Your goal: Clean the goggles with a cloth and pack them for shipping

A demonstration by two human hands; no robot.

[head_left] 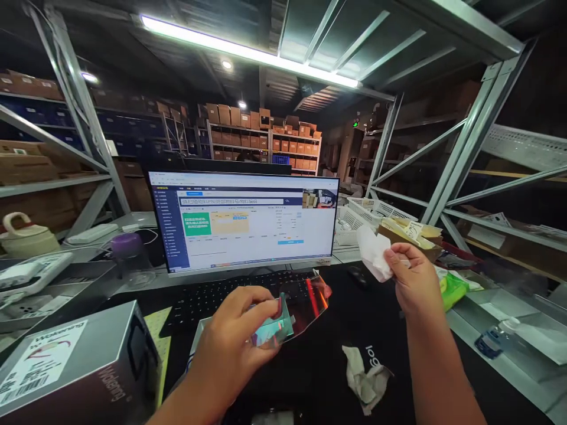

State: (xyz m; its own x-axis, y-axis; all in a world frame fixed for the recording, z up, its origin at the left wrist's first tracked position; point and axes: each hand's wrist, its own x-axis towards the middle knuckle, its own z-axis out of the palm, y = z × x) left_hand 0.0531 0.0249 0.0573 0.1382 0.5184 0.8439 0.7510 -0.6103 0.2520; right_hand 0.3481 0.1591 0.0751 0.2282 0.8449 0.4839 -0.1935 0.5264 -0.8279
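Note:
In front of the keyboard (195, 304), my left hand (241, 330) is closed around a shiny, glass-like piece (271, 330) with teal reflections. A clear, glossy part with red-orange reflections (312, 301) extends beyond it to the right; whether the two are joined, I cannot tell. My right hand (411, 274) pinches a white tissue (375, 254) between thumb and fingers, raised above the desk mat. A crumpled tissue (365, 378) lies on the dark mat (319, 378) between my forearms. Part of a pale box-like edge (198, 342) shows beside my left hand.
A lit monitor (248, 224) stands behind the keyboard. To the left are a grey printed box (66, 360) and a purple-lidded jar (128, 254). A mouse (358, 276), white baskets (372, 209), a green packet (454, 289) and a small bottle (496, 339) are on the right.

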